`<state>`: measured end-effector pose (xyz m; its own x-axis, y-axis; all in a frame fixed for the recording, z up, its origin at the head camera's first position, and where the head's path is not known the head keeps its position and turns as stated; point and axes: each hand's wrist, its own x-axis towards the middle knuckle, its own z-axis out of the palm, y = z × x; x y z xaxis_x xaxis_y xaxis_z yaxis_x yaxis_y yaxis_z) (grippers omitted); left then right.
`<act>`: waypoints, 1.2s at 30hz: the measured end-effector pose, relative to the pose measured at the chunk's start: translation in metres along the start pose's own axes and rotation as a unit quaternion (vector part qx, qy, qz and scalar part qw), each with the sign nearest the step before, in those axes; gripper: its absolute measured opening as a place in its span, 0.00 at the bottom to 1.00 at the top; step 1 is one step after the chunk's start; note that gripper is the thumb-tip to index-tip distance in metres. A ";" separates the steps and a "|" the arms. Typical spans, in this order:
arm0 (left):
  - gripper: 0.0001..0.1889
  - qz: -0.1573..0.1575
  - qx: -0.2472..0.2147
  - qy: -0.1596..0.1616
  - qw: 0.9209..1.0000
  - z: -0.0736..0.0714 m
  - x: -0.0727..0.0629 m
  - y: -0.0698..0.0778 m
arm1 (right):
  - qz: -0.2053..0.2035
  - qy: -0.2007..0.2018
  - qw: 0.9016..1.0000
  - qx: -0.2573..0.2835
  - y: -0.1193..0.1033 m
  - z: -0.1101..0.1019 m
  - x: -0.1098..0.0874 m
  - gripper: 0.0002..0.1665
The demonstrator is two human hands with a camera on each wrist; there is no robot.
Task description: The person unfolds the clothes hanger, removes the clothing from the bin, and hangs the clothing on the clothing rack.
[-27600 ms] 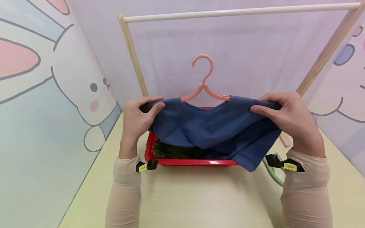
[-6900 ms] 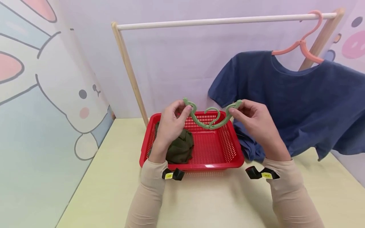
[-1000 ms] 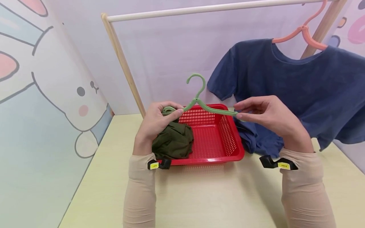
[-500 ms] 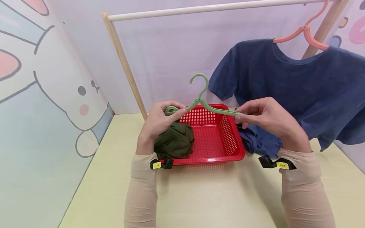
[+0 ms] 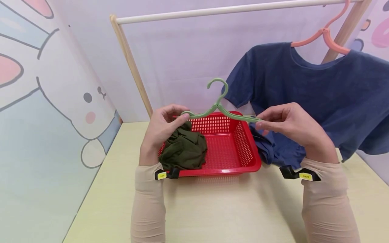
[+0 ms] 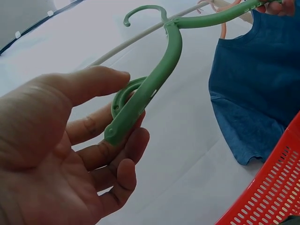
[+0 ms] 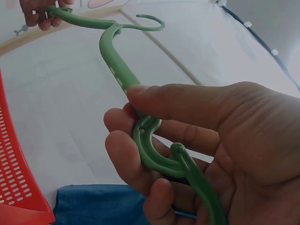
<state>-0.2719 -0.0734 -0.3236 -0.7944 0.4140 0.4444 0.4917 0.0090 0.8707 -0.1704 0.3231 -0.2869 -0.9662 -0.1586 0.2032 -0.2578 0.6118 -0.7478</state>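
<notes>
A green folding clothes hanger [image 5: 217,105] spans between my two hands above the basket, its hook upright and its arms spread. My left hand [image 5: 162,125] pinches the end of one arm between thumb and fingers. My right hand [image 5: 291,123] grips the other arm near its end. In the right wrist view, a curved loop and a further green segment [image 7: 202,187] lie across the palm. Below, a crumpled dark green cloth [image 5: 185,150] lies in the left half of the red basket [image 5: 225,171].
A blue T-shirt [image 5: 301,84] on a coral hanger [image 5: 329,42] hangs at the right end of the white rod [image 5: 212,12]. Crumpled blue fabric [image 5: 281,152] lies on the table right of the basket. A wooden post [image 5: 130,62] holds the rod's left end.
Earlier, both hands held the blue T-shirt on the coral hanger; it then hung on the rod. The green hanger went from bent to spread with hook up, and lately shifted slightly right.
</notes>
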 end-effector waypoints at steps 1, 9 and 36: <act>0.10 0.000 0.000 -0.004 1.000 0.000 0.000 0.000 | 0.001 -0.002 1.000 0.002 0.000 0.000 0.000 0.09; 0.06 0.006 0.018 -0.003 1.000 0.004 0.001 -0.002 | -0.007 -0.017 1.000 0.006 0.001 0.000 0.001 0.10; 0.11 0.010 -0.027 0.130 0.991 0.011 0.005 -0.001 | 0.033 0.008 0.999 -0.011 -0.001 0.002 0.002 0.12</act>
<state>-0.2723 -0.0618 -0.3242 -0.8532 0.1652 0.4948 0.4941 -0.0481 0.8681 -0.1717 0.3209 -0.2873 -0.9810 -0.1050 0.1634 -0.1925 0.6372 -0.7462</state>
